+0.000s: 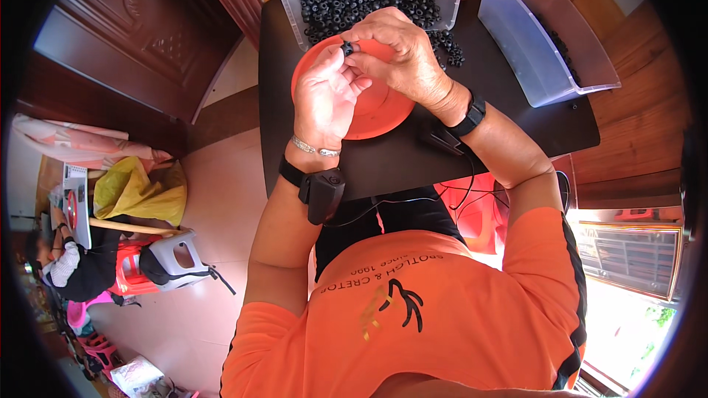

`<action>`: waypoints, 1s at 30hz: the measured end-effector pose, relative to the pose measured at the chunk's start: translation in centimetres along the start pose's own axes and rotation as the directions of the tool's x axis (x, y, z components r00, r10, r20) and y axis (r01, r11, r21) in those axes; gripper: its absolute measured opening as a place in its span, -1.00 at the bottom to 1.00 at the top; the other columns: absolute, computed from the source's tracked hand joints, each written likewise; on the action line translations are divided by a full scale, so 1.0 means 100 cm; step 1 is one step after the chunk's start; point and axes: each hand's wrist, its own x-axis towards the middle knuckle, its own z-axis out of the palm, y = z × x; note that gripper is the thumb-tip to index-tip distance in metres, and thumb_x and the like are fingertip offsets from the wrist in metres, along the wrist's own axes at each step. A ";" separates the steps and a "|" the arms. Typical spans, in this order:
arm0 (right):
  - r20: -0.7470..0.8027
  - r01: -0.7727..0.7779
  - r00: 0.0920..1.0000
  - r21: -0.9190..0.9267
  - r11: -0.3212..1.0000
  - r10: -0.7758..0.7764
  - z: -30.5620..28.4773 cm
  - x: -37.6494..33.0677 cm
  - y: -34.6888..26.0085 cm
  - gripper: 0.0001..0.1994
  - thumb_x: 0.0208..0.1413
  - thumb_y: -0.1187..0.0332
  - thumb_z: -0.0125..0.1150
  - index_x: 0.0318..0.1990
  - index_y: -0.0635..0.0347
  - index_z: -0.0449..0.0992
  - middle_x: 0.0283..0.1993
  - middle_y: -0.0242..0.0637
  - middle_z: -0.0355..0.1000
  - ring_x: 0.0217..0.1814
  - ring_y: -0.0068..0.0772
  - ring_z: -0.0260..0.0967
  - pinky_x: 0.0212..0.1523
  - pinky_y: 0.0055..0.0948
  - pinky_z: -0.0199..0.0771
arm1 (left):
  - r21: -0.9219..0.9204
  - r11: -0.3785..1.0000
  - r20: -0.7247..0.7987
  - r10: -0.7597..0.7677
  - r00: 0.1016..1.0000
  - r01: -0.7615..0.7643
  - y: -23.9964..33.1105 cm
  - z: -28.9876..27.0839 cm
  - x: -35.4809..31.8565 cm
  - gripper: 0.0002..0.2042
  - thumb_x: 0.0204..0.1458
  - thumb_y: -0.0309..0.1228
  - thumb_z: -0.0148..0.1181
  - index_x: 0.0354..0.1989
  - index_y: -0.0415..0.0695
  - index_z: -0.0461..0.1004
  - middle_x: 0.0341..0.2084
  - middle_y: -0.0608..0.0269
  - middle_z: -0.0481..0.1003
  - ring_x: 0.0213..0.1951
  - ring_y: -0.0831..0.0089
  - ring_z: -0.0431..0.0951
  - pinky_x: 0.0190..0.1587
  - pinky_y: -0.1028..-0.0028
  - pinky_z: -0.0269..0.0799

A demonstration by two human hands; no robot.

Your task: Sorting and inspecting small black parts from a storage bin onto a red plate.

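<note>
A small black ring-shaped piece point(347, 49) is pinched at the fingertips of both hands, above a red-orange plastic bowl point(387, 121). My left hand point(324, 96) is palm up, its thumb and fingertips closed at the piece. My right hand point(405, 55) comes in from the right, its thumb and fingers meeting the same piece. The fingers partly cover it, so finer detail does not show. Just beyond the bowl, a clear plastic bin point(289, 1) lies with its opening toward me. Many similar black pieces point(369, 0) fill it, and some spill out beside my right hand.
On the right of the dark table point(287, 169) stands a second translucent bin point(527, 59) with black pieces inside. A black device point(441, 136) with cables lies near the table's front edge. At the far left another person point(63, 262) is at work near a yellow bag point(140, 190).
</note>
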 end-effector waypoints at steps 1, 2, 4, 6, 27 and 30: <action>-0.001 -0.001 1.000 0.000 1.000 0.001 0.000 0.000 -0.002 -0.69 -0.26 0.50 0.39 -0.24 0.12 0.56 -0.38 -0.40 0.47 -0.19 -0.34 0.37 -0.12 -0.40 0.40 | 0.001 1.000 0.000 -0.001 1.000 0.001 0.000 0.000 0.000 -0.90 0.13 -0.35 -0.01 -0.28 -0.05 0.39 -0.29 0.36 0.41 -0.25 0.53 0.41 -0.22 0.45 0.35; 0.004 -0.006 1.000 -0.030 1.000 0.006 -0.001 0.001 -0.004 -0.69 -0.27 0.50 0.39 -0.24 0.12 0.57 -0.39 -0.40 0.46 -0.20 -0.33 0.37 -0.13 -0.38 0.41 | 0.001 1.000 -0.004 -0.007 1.000 0.007 0.000 0.000 0.000 -0.90 0.13 -0.34 -0.01 -0.28 -0.05 0.39 -0.29 0.37 0.42 -0.25 0.54 0.41 -0.22 0.45 0.35; 0.009 -0.011 1.000 -0.059 0.998 0.012 -0.001 0.001 -0.006 -0.69 -0.27 0.50 0.38 -0.25 0.11 0.57 -0.40 -0.40 0.46 -0.20 -0.31 0.37 -0.13 -0.37 0.42 | 0.002 1.000 -0.009 -0.014 1.000 0.014 -0.001 -0.003 0.001 -0.91 0.13 -0.34 -0.01 -0.29 -0.05 0.39 -0.29 0.38 0.42 -0.25 0.54 0.41 -0.22 0.46 0.35; 0.011 -0.003 1.000 -0.084 0.996 0.004 -0.001 0.001 -0.006 -0.69 -0.27 0.49 0.38 -0.25 0.10 0.57 -0.40 -0.40 0.46 -0.20 -0.30 0.37 -0.14 -0.38 0.42 | -0.037 0.999 0.036 -0.017 0.999 0.019 -0.001 -0.007 0.002 -0.81 0.17 -0.36 -0.08 -0.14 -0.12 0.39 -0.28 0.29 0.43 -0.18 0.46 0.43 -0.12 0.37 0.34; 0.059 0.136 0.991 -0.311 0.941 -0.124 0.000 0.000 -0.011 -0.66 -0.33 0.47 0.34 -0.25 0.13 0.53 -0.34 -0.31 0.42 -0.20 -0.23 0.36 -0.21 -0.36 0.45 | -0.017 0.999 -0.039 -0.029 0.999 0.028 -0.004 0.002 -0.001 -0.86 0.16 -0.35 -0.09 -0.23 -0.05 0.40 -0.24 0.34 0.42 -0.16 0.48 0.39 -0.09 0.41 0.30; 0.111 0.192 0.980 -0.347 0.918 -0.163 -0.003 0.002 -0.015 -0.66 -0.30 0.48 0.32 -0.23 0.17 0.50 -0.32 -0.28 0.41 -0.18 -0.21 0.35 -0.18 -0.36 0.43 | -0.030 0.999 -0.029 -0.024 0.999 0.023 -0.005 -0.001 -0.001 -0.86 0.16 -0.34 -0.09 -0.25 -0.06 0.40 -0.25 0.33 0.42 -0.17 0.48 0.39 -0.07 0.40 0.31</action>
